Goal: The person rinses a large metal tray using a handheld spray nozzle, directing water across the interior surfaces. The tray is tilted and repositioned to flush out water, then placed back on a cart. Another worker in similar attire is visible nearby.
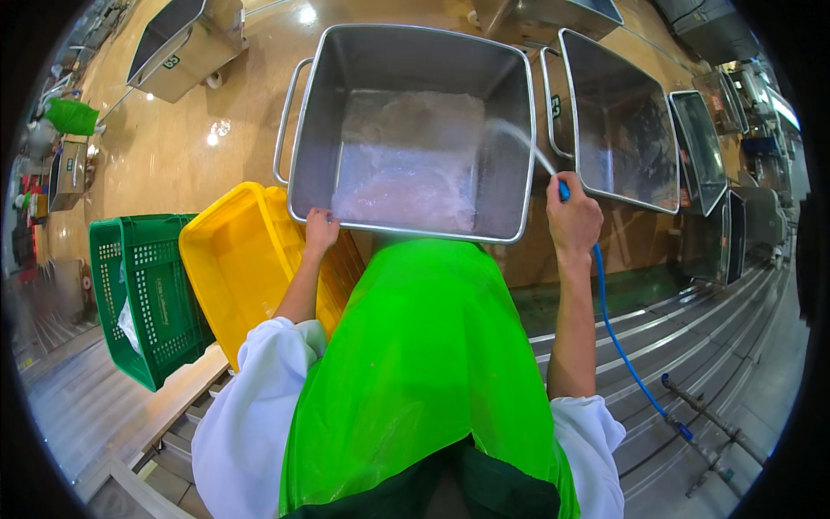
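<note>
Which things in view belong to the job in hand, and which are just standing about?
In use:
centre steel tub, left grip on its near rim
blue hose, in the right grip, spraying into the tub

Apparently standing about:
yellow bin
green crate
right-hand steel tub
upper-left steel tub

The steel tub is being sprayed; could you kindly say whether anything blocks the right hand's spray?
Nothing visible does: the spray from the right hand passes over the right rim into the open steel tub.

Tub [415, 62]: smooth metal, dull sheen. Yellow bin [229, 242]: smooth plastic. I wear a glossy, plastic-looking apron [415, 346] and matt cloth sleeves [251, 389].
</note>
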Available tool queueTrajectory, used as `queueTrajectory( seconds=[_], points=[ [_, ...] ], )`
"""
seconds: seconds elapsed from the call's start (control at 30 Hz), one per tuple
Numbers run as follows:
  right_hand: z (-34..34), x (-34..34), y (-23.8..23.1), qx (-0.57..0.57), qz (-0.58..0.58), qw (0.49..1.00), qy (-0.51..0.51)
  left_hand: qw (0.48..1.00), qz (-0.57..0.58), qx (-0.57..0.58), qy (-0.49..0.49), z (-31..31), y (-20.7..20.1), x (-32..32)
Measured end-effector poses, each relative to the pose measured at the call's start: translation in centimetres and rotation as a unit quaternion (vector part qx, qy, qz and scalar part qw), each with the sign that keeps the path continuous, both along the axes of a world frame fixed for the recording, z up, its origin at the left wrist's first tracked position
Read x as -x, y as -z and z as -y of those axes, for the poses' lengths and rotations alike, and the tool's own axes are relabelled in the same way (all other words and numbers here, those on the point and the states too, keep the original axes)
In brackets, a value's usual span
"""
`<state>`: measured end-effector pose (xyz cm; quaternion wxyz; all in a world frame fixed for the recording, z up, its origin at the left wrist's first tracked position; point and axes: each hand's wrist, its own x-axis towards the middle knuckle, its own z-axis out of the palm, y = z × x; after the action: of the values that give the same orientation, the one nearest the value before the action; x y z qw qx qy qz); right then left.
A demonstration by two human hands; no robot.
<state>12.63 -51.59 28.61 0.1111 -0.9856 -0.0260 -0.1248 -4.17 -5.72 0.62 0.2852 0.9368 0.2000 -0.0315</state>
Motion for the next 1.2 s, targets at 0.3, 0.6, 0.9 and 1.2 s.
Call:
queueTrajectory(
  seconds=[0.3,0.6,0.9,1.2],
  points=[
    [1.2,2.3,0.4,-0.004,-0.212,0.977,0.002,0.999,0.022,-0.031,0.001,0.3,0.4,0.4],
    [9.7,7.6,2.8,-0.154,-0.117,0.975,0.113,0.995,0.002,-0.067,0.080,0.6,0.3,1.0],
    [15.9,20.9,13.0,-0.435,-0.170,0.874,0.136,0.984,-0.067,-0.063,0.152,3.1,-0.6,-0.9],
    [13.4,24.0,14.7,-0.454,-0.261,0.847,0.092,0.876,-0.326,0.155,0.321,15.6,-1.0,-11.7]
  ],
)
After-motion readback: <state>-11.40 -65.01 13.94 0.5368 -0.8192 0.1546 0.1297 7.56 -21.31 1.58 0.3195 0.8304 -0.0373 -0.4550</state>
